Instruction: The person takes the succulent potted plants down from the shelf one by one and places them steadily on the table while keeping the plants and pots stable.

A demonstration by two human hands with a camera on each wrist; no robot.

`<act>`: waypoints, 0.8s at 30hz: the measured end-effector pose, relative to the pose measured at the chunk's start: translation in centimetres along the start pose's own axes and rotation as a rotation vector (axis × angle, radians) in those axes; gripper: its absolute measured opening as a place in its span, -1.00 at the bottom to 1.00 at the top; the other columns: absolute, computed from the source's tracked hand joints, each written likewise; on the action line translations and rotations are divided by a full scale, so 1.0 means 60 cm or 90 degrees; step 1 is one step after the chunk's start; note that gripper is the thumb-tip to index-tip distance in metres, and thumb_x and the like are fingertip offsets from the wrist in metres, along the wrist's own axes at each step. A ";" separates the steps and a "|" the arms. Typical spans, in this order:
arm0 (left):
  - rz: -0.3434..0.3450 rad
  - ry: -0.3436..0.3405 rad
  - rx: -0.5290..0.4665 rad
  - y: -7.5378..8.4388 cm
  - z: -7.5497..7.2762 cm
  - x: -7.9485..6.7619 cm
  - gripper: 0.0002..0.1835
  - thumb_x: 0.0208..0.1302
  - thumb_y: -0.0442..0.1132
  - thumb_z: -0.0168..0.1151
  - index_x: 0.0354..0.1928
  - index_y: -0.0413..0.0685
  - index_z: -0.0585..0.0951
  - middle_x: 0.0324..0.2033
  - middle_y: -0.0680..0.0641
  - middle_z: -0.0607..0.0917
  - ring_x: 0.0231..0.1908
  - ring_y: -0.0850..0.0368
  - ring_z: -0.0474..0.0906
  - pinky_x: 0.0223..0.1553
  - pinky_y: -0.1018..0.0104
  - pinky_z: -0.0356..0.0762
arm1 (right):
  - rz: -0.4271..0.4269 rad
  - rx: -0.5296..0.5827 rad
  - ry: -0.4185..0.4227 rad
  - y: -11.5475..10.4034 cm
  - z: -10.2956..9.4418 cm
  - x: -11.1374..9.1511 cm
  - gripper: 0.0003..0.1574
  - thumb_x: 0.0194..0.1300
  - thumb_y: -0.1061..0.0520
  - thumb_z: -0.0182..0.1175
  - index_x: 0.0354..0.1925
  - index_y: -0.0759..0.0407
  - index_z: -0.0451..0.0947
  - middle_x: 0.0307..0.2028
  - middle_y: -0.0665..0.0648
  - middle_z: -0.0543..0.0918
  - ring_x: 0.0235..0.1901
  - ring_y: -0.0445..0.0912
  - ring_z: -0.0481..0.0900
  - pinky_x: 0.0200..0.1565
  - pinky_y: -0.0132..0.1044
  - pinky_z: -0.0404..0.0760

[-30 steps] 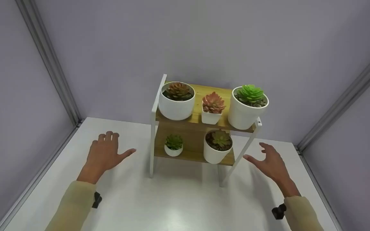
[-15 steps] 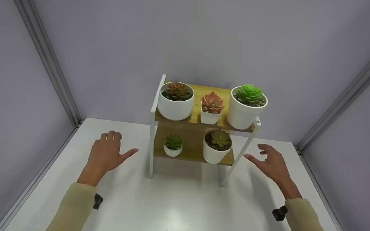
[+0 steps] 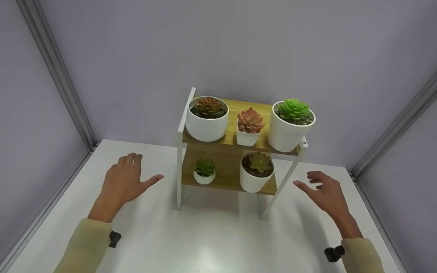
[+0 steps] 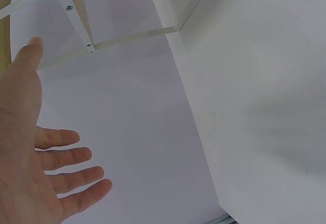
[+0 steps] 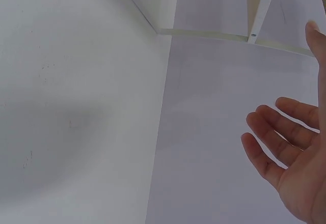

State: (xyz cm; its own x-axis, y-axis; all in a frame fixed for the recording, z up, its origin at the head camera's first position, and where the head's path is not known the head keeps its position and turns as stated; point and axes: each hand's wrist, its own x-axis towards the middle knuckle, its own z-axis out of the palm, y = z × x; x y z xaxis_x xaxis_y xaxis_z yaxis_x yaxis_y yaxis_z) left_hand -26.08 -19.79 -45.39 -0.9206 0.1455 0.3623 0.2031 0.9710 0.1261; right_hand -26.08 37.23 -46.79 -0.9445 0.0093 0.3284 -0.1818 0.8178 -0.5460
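Observation:
My left hand (image 3: 123,182) hovers left of a two-tier wooden shelf (image 3: 226,146) with white legs, fingers extended and thumb spread toward it. On the other side my right hand (image 3: 324,193) is held in the air, its fingers loosely bent around nothing. Neither hand touches anything. The top tier bears a brown succulent in a round white pot (image 3: 206,128), a pink succulent in a small square pot (image 3: 248,138) and a bright green succulent in a tall white pot (image 3: 286,134). Below stand a small green succulent (image 3: 205,167) and a larger potted succulent (image 3: 254,181).
The shelf stands on a white table (image 3: 203,242) close to the back wall (image 3: 226,49). Side walls with grey metal corner posts (image 3: 61,79) enclose the table left and right. The shelf's white side frame (image 4: 76,18) shows at the top of the left wrist view.
My right hand has drawn slightly right, away from the shelf, and its fingers are a little more bent. The left hand has barely shifted. The pots and shelf stay in place.

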 end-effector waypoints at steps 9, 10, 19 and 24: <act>0.036 0.055 0.028 0.010 -0.020 -0.005 0.09 0.11 0.55 0.08 0.23 -0.41 0.48 0.20 -0.40 0.48 0.12 -0.34 0.50 -0.03 -0.20 0.62 | -0.022 0.022 -0.017 -0.010 -0.010 -0.006 -0.22 0.12 -0.39 0.33 0.12 0.06 0.55 -0.03 0.15 0.71 -0.04 0.06 0.69 -0.03 0.05 0.68; 0.036 0.058 0.024 0.012 -0.022 -0.005 0.10 0.10 0.55 0.08 0.24 -0.41 0.48 0.20 -0.39 0.48 0.13 -0.34 0.50 -0.03 -0.20 0.62 | -0.026 0.023 -0.018 -0.011 -0.011 -0.006 -0.23 0.12 -0.39 0.34 0.12 0.06 0.55 -0.03 0.14 0.71 -0.05 0.05 0.69 -0.04 0.05 0.68; 0.041 0.092 -0.002 0.027 -0.036 -0.011 0.07 0.08 0.55 0.12 0.29 -0.30 0.44 0.21 -0.35 0.49 0.15 -0.32 0.49 -0.06 -0.21 0.63 | -0.064 0.030 -0.044 -0.019 -0.017 -0.013 -0.33 0.08 -0.32 0.41 0.08 -0.06 0.58 -0.06 0.00 0.72 -0.06 -0.05 0.70 -0.06 -0.17 0.69; 0.045 0.119 -0.035 0.036 -0.039 -0.013 0.08 0.07 0.53 0.17 0.31 -0.30 0.38 0.21 -0.32 0.50 0.15 -0.29 0.49 -0.05 -0.20 0.62 | -0.081 0.052 -0.040 -0.026 -0.021 -0.018 -0.37 0.06 -0.25 0.45 0.07 -0.08 0.60 -0.05 0.00 0.71 -0.07 -0.05 0.71 -0.07 -0.22 0.70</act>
State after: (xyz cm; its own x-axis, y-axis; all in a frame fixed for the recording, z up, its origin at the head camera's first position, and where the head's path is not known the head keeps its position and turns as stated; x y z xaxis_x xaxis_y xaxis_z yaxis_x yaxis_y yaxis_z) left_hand -24.15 -18.25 -43.24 -0.8268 0.1702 0.5362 0.2873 0.9472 0.1423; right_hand -24.41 36.67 -45.34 -0.9274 -0.1298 0.3509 -0.3201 0.7606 -0.5648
